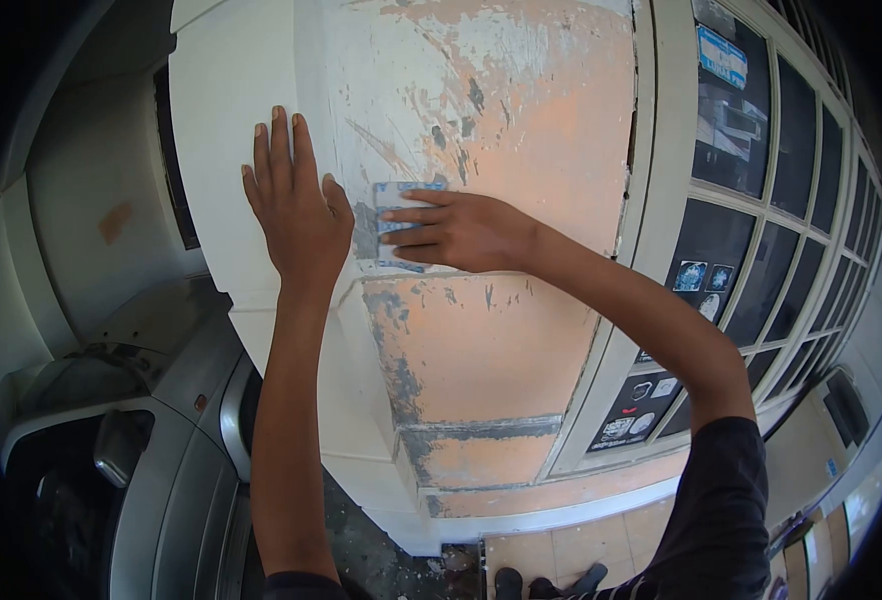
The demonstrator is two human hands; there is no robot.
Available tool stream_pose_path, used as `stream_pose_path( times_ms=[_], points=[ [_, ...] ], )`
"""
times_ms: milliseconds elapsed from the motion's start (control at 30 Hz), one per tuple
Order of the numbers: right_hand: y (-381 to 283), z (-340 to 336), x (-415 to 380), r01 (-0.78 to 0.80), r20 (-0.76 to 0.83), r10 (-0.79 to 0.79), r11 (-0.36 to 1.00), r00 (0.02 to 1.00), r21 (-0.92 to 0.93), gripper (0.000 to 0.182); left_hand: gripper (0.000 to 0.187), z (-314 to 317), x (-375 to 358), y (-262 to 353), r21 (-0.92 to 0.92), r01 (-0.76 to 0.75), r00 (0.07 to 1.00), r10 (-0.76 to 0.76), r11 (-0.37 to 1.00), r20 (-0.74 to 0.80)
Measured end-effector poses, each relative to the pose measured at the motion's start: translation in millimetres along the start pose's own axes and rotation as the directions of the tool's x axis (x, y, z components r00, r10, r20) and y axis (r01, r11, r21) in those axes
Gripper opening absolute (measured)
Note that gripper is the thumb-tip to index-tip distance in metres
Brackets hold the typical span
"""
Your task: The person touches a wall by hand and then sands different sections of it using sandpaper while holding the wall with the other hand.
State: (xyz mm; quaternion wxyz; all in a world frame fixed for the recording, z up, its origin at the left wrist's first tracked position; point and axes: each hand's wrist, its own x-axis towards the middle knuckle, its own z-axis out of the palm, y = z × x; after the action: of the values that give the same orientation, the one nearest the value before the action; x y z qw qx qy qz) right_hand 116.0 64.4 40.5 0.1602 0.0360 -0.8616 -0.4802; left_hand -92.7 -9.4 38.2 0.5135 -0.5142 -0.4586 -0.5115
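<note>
My left hand [301, 210] lies flat on the white-painted face of the wall [246, 60], fingers spread and pointing up, holding nothing. To its right, my right hand [451, 232] presses a thin sheet with blue print [391, 192], which looks like sandpaper, against the wall. The fingers of that hand point left over the sheet and hide much of it. Around the sheet the paint is worn, with grey patches [364, 232] beside it. Peach paint [561, 150] with white streaks and chips covers the wall above and to the right. A ledge line runs just below the sheet.
A grey car [181, 440] stands at the lower left. On the right is a white-framed window [686, 190] with stickers on its panes. Below are a tiled floor [586, 545] and feet in dark footwear [508, 582]. A pale cabinet-like object [811, 450] stands at the lower right.
</note>
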Motion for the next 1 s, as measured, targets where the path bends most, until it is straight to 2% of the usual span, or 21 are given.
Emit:
stream_pose_path(
  times_ms=[100, 167, 200, 233, 333, 367, 400, 433, 467, 533, 633, 667, 733, 833, 900, 1000],
  points=[
    [3, -2, 18, 0.022, 0.021, -0.022, 1.000, 1.000, -0.020, 0.032, 0.073, 0, 0, -3, -0.016, -0.003, 1.000, 0.004, 1.000, 0.014],
    [13, -14, -16, 0.017, 0.061, -0.016, 1.000, 0.998, -0.003, 0.031, 0.073, -1, 1, -2, -0.013, 0.011, 1.000, -0.011, 1.000, 0.015],
    [16, -21, -38, -0.024, 0.078, 0.022, 0.999, 0.997, 0.024, 0.029, 0.073, -1, 0, 0, -0.014, 0.018, 1.000, -0.018, 1.000, 0.018],
    [13, -31, -58, -0.095, 0.160, 0.090, 0.995, 0.983, 0.023, 0.025, 0.073, 0, 0, 1, 0.009, 0.030, 0.999, -0.030, 1.000, 0.021],
    [9, -25, -54, -0.107, 0.103, 0.106, 0.994, 0.989, 0.001, 0.025, 0.073, 3, 0, 1, 0.016, 0.025, 1.000, -0.025, 1.000, 0.002],
    [10, -12, -35, -0.058, -0.002, 0.058, 0.997, 0.998, -0.047, 0.027, 0.073, 2, -3, 1, 0.002, 0.018, 1.000, -0.018, 1.000, 0.014],
    [9, -7, -9, -0.026, -0.019, 0.025, 0.998, 0.999, -0.054, 0.031, 0.073, 1, -3, 0, -0.011, 0.014, 1.000, -0.014, 1.000, 0.013],
    [7, -4, 19, -0.009, -0.089, 0.009, 1.000, 0.996, -0.001, 0.032, 0.073, 1, -1, -2, -0.021, 0.012, 1.000, -0.012, 1.000, 0.003],
    [3, 0, 39, -0.009, -0.051, 0.009, 1.000, 0.999, -0.013, 0.033, 0.073, 0, -1, -2, -0.017, 0.017, 1.000, -0.016, 1.000, 0.006],
    [7, -3, 27, 0.006, -0.047, -0.007, 1.000, 0.999, -0.012, 0.030, 0.073, 0, 0, -2, -0.012, 0.012, 1.000, -0.012, 1.000, 0.010],
    [17, -22, -40, -0.017, 0.045, 0.016, 1.000, 0.999, 0.026, 0.028, 0.073, 1, -1, -2, 0.002, 0.022, 1.000, -0.022, 1.000, 0.009],
    [16, -28, -62, -0.082, 0.115, 0.077, 0.996, 0.990, 0.036, 0.026, 0.073, 1, -1, -1, 0.007, 0.027, 1.000, -0.027, 1.000, 0.012],
    [9, -32, -70, -0.141, 0.125, 0.141, 0.990, 0.982, -0.006, 0.025, 0.074, 2, 0, 2, 0.023, 0.046, 0.999, -0.046, 0.999, 0.011],
    [6, -10, -17, -0.034, -0.045, 0.032, 0.999, 0.998, -0.043, 0.025, 0.073, 1, 0, 1, 0.005, 0.027, 1.000, -0.027, 1.000, -0.003],
    [2, 4, 23, -0.018, -0.137, 0.024, 0.999, 0.990, 0.042, 0.028, 0.073, -2, -1, -1, -0.014, 0.019, 1.000, -0.019, 1.000, 0.004],
    [1, -7, 1, -0.046, -0.062, 0.047, 0.999, 0.997, 0.006, 0.028, 0.074, -1, 0, -2, -0.008, 0.010, 1.000, -0.010, 1.000, -0.003]
  ],
)
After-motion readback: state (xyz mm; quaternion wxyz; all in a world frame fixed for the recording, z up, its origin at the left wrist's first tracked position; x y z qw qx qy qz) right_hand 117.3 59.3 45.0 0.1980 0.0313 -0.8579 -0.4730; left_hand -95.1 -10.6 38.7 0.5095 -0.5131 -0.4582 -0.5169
